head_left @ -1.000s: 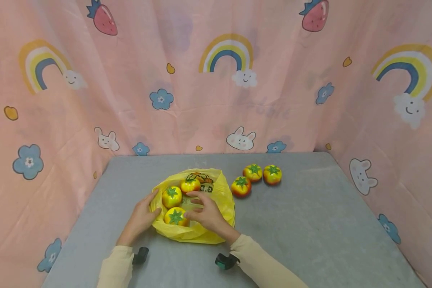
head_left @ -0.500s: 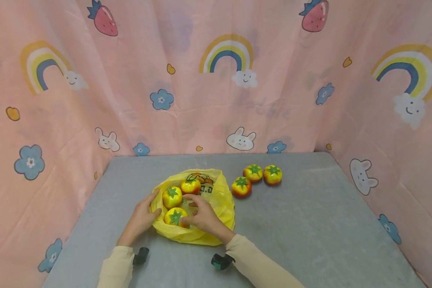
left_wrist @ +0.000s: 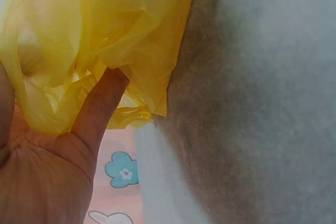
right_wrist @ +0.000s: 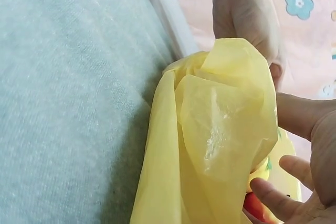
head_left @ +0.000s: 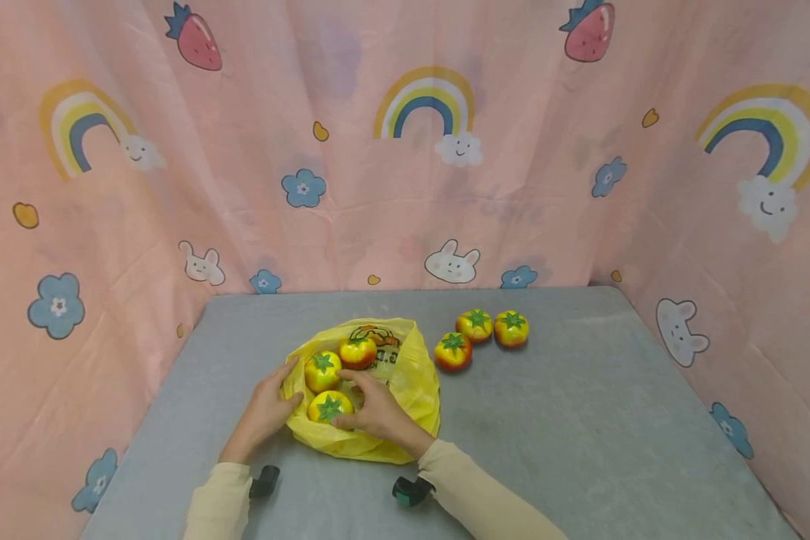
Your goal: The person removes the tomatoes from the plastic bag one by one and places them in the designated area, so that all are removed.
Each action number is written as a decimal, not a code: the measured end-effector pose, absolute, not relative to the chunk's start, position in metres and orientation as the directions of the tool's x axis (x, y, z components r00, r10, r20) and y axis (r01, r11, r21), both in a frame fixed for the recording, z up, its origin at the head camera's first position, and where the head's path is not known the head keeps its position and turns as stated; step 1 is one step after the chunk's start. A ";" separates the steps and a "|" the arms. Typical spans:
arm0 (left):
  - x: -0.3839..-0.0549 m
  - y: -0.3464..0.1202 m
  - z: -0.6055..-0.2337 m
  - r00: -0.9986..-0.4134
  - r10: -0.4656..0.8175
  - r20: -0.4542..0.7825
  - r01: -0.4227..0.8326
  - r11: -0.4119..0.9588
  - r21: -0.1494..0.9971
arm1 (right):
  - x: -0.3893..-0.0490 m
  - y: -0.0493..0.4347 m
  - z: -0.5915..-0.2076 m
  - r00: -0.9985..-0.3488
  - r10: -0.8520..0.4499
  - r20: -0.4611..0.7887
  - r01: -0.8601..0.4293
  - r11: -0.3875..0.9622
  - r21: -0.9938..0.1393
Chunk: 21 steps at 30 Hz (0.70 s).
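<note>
A yellow plastic bag lies on the table with its mouth spread wide. Three yellow-red tomatoes with green star-shaped tops sit inside: a far one, a left one and a near one. My left hand holds the bag's left rim, its thumb hooked inside the mouth and its fingers outside. Over the bag's opening is my right hand, fingers spread and loosely bent; its thumb is close to the near tomato. Whether it touches that tomato cannot be told. Its fingers show apart beside the bag.
Three more tomatoes stand on the grey table right of the bag: one nearer, one behind, one farther right. A pink patterned curtain encloses the table's back and sides. Each wrist carries a black camera mount.
My right hand has shifted slightly left and toward me over the bag, uncovering more of the bag's inside. My left hand, the bag and the tomatoes look nearly unmoved.
</note>
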State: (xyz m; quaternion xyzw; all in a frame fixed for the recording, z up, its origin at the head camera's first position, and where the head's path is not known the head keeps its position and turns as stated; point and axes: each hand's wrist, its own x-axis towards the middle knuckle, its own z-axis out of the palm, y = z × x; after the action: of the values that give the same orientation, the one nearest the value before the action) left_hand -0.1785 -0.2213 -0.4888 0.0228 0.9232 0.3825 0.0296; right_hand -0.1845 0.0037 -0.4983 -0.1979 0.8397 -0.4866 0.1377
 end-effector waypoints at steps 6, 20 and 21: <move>-0.179 -0.222 -0.489 -0.997 0.070 -0.038 0.022 0.703 0.711 | -0.186 0.001 -0.499 -0.873 -0.487 -0.037 -0.232 0.480 -0.846; -0.178 -0.221 -0.489 -0.997 0.065 -0.047 0.012 0.700 0.714 | -0.184 0.000 -0.501 -0.853 -0.520 -0.034 -0.284 0.518 -0.807; -0.178 -0.220 -0.489 -0.997 0.063 -0.050 0.008 0.698 0.716 | -0.184 0.000 -0.500 -0.851 -0.523 -0.037 -0.286 0.522 -0.804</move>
State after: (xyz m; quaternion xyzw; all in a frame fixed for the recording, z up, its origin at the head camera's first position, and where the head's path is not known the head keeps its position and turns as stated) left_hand -0.1781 -0.2204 -0.4888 0.0193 0.9206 0.3884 0.0351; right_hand -0.1844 -0.0004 -0.5003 -0.2348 0.8612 -0.4289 0.1386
